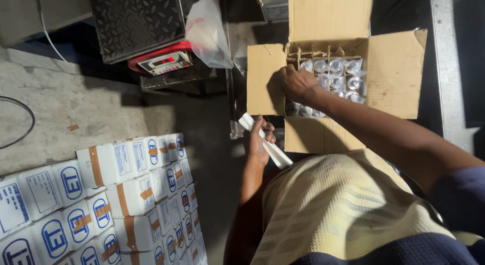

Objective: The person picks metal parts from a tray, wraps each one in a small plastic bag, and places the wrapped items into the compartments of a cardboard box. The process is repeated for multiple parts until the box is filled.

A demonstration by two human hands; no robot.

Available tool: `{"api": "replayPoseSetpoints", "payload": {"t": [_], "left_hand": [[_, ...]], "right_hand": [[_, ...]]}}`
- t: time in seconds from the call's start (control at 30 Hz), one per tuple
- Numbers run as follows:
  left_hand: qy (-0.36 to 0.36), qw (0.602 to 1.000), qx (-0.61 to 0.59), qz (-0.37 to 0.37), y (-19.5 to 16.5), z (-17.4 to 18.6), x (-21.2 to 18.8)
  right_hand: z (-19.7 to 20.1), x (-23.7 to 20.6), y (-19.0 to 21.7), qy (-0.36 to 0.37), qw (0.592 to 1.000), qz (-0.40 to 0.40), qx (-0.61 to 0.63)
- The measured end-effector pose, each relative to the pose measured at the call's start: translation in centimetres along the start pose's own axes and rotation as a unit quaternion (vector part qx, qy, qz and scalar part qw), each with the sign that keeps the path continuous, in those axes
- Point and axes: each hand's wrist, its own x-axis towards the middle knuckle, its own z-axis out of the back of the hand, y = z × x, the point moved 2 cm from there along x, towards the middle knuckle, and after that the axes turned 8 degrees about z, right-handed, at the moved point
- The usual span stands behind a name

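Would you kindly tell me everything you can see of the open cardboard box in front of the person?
The cardboard box is plain brown and stands open, its four flaps folded outward. A cardboard grid divides the inside into cells, many holding small clear items wrapped in shiny plastic; what they are cannot be told. The right hand reaches into the cells on the box's left side. The left hand, holding a folded white strip, is just outside the near-left corner.

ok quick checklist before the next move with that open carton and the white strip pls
1. Carton flaps open: ok.
2. Divider cells hold wrapped shiny items: ok at the far side; near cells shadowed, cannot tell.
3. Right hand inside the carton at the left cells: ok; whether it grips anything: cannot tell.
4. Left hand closed round the white strip: ok.
5. Stack of small white boxes taped shut on the floor: ok.
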Motion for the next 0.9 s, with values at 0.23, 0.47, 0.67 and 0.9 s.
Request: {"api": "replayPoseSetpoints", "payload": {"t": [0.23,0.47,0.67,0.9], "left_hand": [[-0.029,1.000,-0.004,0.001,0.8,0.8,-0.3],[0.051,0.997,0.055,-0.001,0.0,-3.0,-0.6],[0.134,0.982,0.109,0.074,-0.4,-4.7,-0.5],[-0.002,0.996,0.080,-0.047,0.3,-5.0,3.1]], "right_hand": [[-0.1,2.5,-4.1,0.219,0.897,0.074,0.376],[-0.9,1.5,-4.4,0.182,0.860,0.037,0.475],[-1.7,1.1,-3.9,-0.016,0.986,-0.056,0.159],[-1.7,-8.9,-1.0,-0.240,0.798,-0.027,0.552]]}}
